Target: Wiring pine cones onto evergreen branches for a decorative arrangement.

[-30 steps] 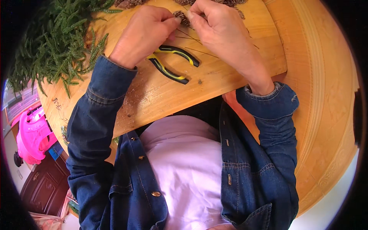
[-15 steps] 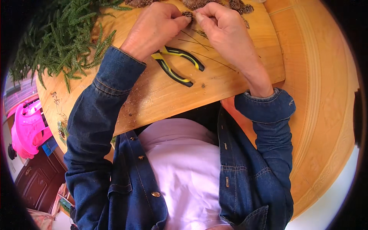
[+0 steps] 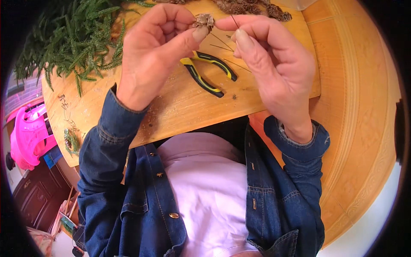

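Up above the wooden board (image 3: 180,115), both hands meet over a small brown pine cone (image 3: 205,19). The left hand (image 3: 150,55) pinches the cone between thumb and forefinger, closed firmly on its scaly body, and holds it in the air just off the board's far edge. The right hand (image 3: 274,64) has thumb and forefinger pressed together on a thin dark wire (image 3: 235,21), whose short end stands up beside the cone; whether the wire already touches the cone I cannot tell.

On the board below the hands lie yellow-and-black-handled pliers (image 3: 207,73), handles spread, near the board's middle, with a few more loose wire lengths (image 3: 227,47) beside them. A heap of green fir sprigs (image 3: 72,43) covers the board's far left corner, and a row of further brown cones (image 3: 252,6) sits along the far edge. A pink plastic stool (image 3: 28,137) stands off the left edge, on the floor.

The cone looks light and dry, stiff yet brittle at the scale tips, so it is probably best gripped around its body rather than by single scales. The wire seems springy and slippery, easiest to hold close to the working end.
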Motion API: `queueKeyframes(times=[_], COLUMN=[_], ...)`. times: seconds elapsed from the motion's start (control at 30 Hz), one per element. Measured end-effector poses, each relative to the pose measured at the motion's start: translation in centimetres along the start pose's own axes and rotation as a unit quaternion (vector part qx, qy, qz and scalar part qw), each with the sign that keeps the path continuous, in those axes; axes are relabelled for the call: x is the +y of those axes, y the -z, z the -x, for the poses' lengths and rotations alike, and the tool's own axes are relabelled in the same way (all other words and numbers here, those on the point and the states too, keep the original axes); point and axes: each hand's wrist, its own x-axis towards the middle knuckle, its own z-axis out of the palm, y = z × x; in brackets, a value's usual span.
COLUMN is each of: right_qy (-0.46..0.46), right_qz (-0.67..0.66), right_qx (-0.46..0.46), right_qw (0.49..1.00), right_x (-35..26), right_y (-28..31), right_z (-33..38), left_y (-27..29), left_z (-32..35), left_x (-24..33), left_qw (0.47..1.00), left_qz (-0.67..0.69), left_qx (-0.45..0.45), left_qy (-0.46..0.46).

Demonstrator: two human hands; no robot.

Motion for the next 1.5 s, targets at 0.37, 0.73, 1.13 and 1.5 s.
queueKeyframes(times=[0.37, 0.73, 1.13, 1.5], right_qy=[0.035, 0.035, 0.046, 0.06], right_qz=[0.122, 0.132, 0.138, 0.133], right_qx=[-0.099, -0.123, -0.123, -0.121], right_qw=[0.987, 0.983, 0.982, 0.982], right_x=[-1.8, -1.9, -1.6, -1.6], right_y=[-2.5, -4.2, -4.5, -4.4], right_z=[1.4, 1.4, 1.6, 2.0], left_y=[0.8, 1.8, 1.7, 1.4], left_z=[4.8, 6.3, 6.6, 6.8], left_x=[1.1, 0.3, -0.4, -0.6], left_qw=[0.993, 0.993, 0.992, 0.991], left_qz=[0.094, 0.046, 0.036, 0.06], left_qx=[0.071, 0.099, 0.108, 0.111], left_qy=[0.008, -0.036, -0.051, -0.036])
